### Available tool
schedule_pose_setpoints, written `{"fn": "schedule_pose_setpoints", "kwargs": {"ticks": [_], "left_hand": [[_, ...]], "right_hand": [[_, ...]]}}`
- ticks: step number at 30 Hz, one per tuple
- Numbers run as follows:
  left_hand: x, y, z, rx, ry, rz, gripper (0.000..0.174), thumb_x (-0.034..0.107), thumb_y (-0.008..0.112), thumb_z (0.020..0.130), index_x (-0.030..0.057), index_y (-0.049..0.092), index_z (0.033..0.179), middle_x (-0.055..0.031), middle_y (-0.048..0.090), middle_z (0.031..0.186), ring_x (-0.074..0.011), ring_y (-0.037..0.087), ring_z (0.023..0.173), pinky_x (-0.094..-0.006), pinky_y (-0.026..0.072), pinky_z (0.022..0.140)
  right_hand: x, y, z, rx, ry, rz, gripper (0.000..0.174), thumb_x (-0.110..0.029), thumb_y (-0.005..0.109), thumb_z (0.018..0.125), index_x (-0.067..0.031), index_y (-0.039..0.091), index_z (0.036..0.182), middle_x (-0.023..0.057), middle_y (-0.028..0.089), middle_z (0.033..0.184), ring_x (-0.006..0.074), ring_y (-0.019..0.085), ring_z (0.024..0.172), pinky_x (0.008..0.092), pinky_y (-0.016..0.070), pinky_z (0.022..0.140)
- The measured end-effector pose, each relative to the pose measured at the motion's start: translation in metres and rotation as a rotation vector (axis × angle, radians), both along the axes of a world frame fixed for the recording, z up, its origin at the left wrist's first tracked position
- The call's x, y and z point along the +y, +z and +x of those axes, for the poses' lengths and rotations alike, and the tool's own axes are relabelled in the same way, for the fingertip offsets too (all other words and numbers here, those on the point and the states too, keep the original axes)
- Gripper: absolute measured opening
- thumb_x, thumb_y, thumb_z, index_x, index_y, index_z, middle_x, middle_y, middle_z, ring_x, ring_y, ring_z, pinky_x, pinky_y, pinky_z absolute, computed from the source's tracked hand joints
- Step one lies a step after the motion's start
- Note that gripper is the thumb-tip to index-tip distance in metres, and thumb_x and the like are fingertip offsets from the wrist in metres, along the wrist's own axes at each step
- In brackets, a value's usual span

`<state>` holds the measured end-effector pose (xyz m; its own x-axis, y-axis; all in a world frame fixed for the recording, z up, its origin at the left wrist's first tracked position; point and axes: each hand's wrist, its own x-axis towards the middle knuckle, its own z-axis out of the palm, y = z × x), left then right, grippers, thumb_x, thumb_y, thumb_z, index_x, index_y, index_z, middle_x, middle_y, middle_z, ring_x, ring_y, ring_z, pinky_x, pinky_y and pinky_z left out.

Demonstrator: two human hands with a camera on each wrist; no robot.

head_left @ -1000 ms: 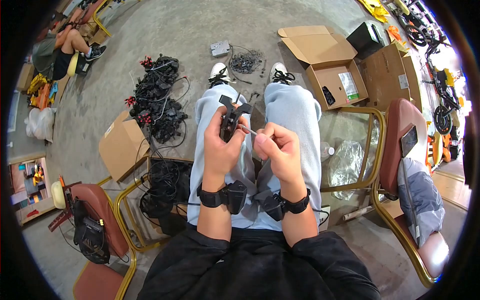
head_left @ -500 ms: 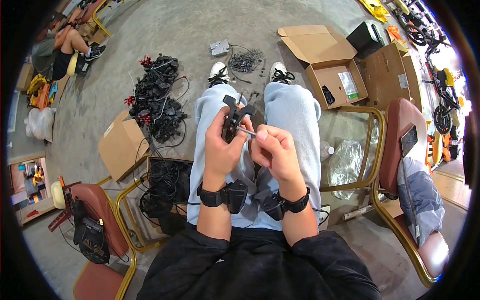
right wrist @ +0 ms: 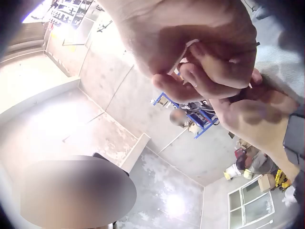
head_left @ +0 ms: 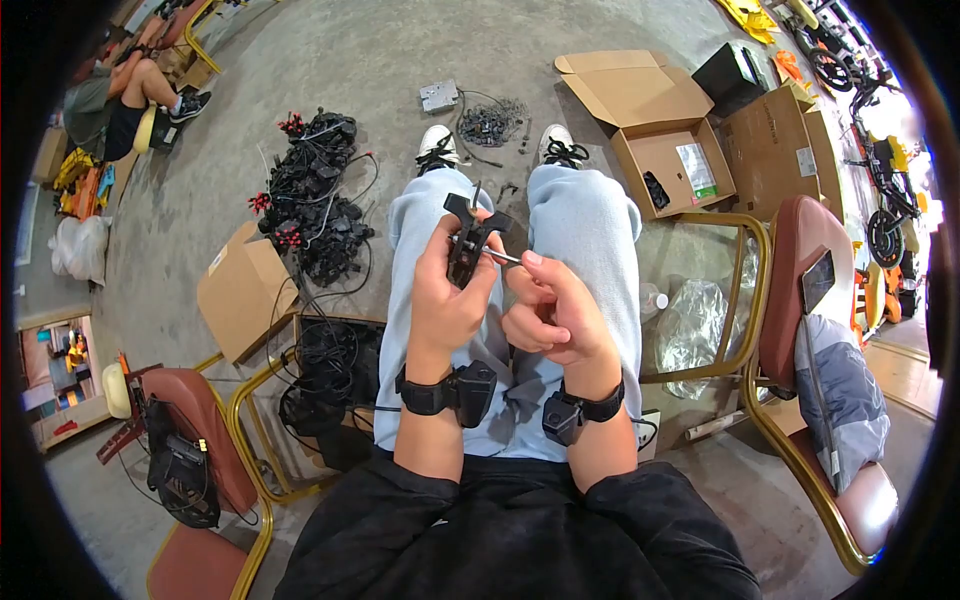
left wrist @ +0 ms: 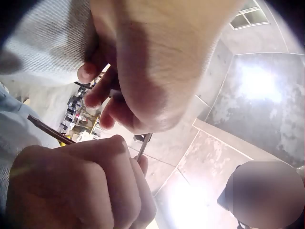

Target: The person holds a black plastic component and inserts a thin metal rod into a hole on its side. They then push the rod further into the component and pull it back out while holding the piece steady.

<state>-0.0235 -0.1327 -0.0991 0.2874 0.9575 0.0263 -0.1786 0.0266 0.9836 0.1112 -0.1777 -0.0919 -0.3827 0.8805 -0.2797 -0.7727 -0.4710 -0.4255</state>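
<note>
In the head view my left hand (head_left: 445,310) grips a black forked plastic part (head_left: 466,240) with prongs at its far end, held above the lap. A thin metal hex key (head_left: 503,256) runs from my right hand (head_left: 560,315) to the side of that part. My right fingertips pinch its near end, while the lower fingers stay curled. In the left wrist view the hex key (left wrist: 145,147) spans the gap between both hands, and the black part is mostly hidden behind the left palm. The right wrist view shows curled right fingers (right wrist: 195,76) covering most of the work.
On the floor lie a heap of black cabled parts (head_left: 320,200), a grey metal box (head_left: 439,96) and a pile of small screws (head_left: 490,122). An open cardboard box (head_left: 665,165) is at right. Chairs flank both sides, one (head_left: 795,290) with a tablet.
My right hand has turned and its grip has shifted, with the wrist swinging slightly outward. The hex key stays against the black part, which my left hand keeps holding.
</note>
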Motion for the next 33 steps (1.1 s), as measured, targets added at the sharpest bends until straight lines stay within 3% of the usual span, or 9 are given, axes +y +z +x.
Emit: {"fn": "schedule_pose_setpoints", "kwargs": {"ticks": [6,8,9,14,17,21,23,26,33], "left_hand": [[-0.001,0.001,0.001,-0.028,0.001,-0.017,0.034,-0.006,0.047,0.078,0.0004,0.045,0.111,-0.004,0.056,0.085,-0.007,0.05,0.073,-0.0209,0.0416,0.069],[-0.002,0.001,0.002,-0.025,0.006,-0.019,0.034,-0.006,0.047,0.078,0.0004,0.045,0.111,-0.0038,0.056,0.085,-0.0068,0.05,0.073,-0.0206,0.0414,0.069],[-0.001,0.001,0.002,-0.003,0.01,-0.004,0.033,-0.005,0.048,0.078,0.0003,0.046,0.111,-0.0035,0.056,0.086,-0.0067,0.05,0.073,-0.0205,0.0415,0.069],[0.0,0.004,0.003,0.088,0.018,-0.001,0.033,-0.003,0.05,0.078,0.0001,0.047,0.111,-0.0028,0.055,0.087,-0.0065,0.051,0.073,-0.0207,0.042,0.067],[0.0,0.006,0.002,0.104,0.014,0.045,0.034,-0.003,0.05,0.078,0.0002,0.047,0.111,-0.0031,0.055,0.086,-0.0064,0.05,0.073,-0.0206,0.0421,0.065],[0.001,0.005,0.001,0.016,-0.008,0.058,0.031,0.01,0.046,0.083,-0.0003,0.047,0.112,-0.0039,0.056,0.086,-0.0063,0.047,0.065,-0.0194,0.0395,0.06],[0.002,0.006,0.0,-0.066,-0.021,0.021,0.031,0.016,0.042,0.086,-0.0003,0.047,0.112,-0.0044,0.056,0.085,-0.0063,0.045,0.063,-0.0189,0.0381,0.057],[0.003,0.005,0.0,-0.038,0.064,-0.069,0.042,0.032,0.027,0.093,0.0007,0.049,0.11,-0.0056,0.058,0.08,-0.0048,0.042,0.057,-0.0181,0.0312,0.049],[0.004,0.009,0.0,-0.077,0.11,-0.1,0.042,0.035,0.028,0.094,0.0025,0.052,0.102,-0.0047,0.057,0.075,-0.0039,0.039,0.053,-0.017,0.0279,0.046]], "right_hand": [[0.002,0.003,-0.001,0.016,0.062,-0.027,0.045,-0.034,0.043,0.091,-0.0147,0.028,0.054,-0.0024,0.029,0.039,0.0064,0.026,0.032,0.0225,0.0176,0.034],[0.003,0.004,-0.009,-0.246,-0.102,-0.018,0.045,-0.036,0.037,0.093,-0.0142,0.028,0.054,0.0002,0.031,0.036,0.0072,0.023,0.032,0.0217,0.0186,0.035],[0.002,0.004,-0.01,-0.246,-0.102,-0.018,0.045,-0.036,0.037,0.093,-0.0142,0.028,0.054,0.0002,0.031,0.036,0.0072,0.023,0.032,0.0217,0.0186,0.035],[0.004,0.004,-0.019,-0.499,-0.301,0.113,0.041,-0.029,0.041,0.093,-0.007,0.038,0.058,0.001,0.039,0.048,0.0078,0.034,0.036,0.0219,0.0234,0.036],[0.003,0.006,-0.017,-0.487,-0.273,0.1,0.039,-0.026,0.041,0.093,-0.0056,0.04,0.06,0.0006,0.04,0.051,0.008,0.037,0.038,0.0211,0.0254,0.037],[0.003,0.008,-0.019,-0.516,-0.274,0.15,0.037,-0.023,0.042,0.093,-0.0046,0.041,0.061,0.001,0.043,0.052,0.0072,0.039,0.041,0.0203,0.0277,0.04],[0.003,0.008,-0.026,-0.781,-0.387,0.287,0.034,-0.021,0.042,0.093,-0.0032,0.044,0.064,0.002,0.046,0.054,0.0065,0.041,0.045,0.0204,0.0296,0.043],[0.005,-0.003,-0.036,-0.929,-0.51,0.439,0.032,-0.018,0.043,0.092,-0.0022,0.046,0.065,0.0033,0.049,0.055,0.0062,0.041,0.048,0.021,0.0307,0.044],[-0.001,-0.002,-0.014,-0.519,-0.202,0.286,0.031,-0.021,0.044,0.093,-0.0015,0.051,0.07,0.0008,0.049,0.057,0.0062,0.041,0.045,0.0206,0.0319,0.044]]}}
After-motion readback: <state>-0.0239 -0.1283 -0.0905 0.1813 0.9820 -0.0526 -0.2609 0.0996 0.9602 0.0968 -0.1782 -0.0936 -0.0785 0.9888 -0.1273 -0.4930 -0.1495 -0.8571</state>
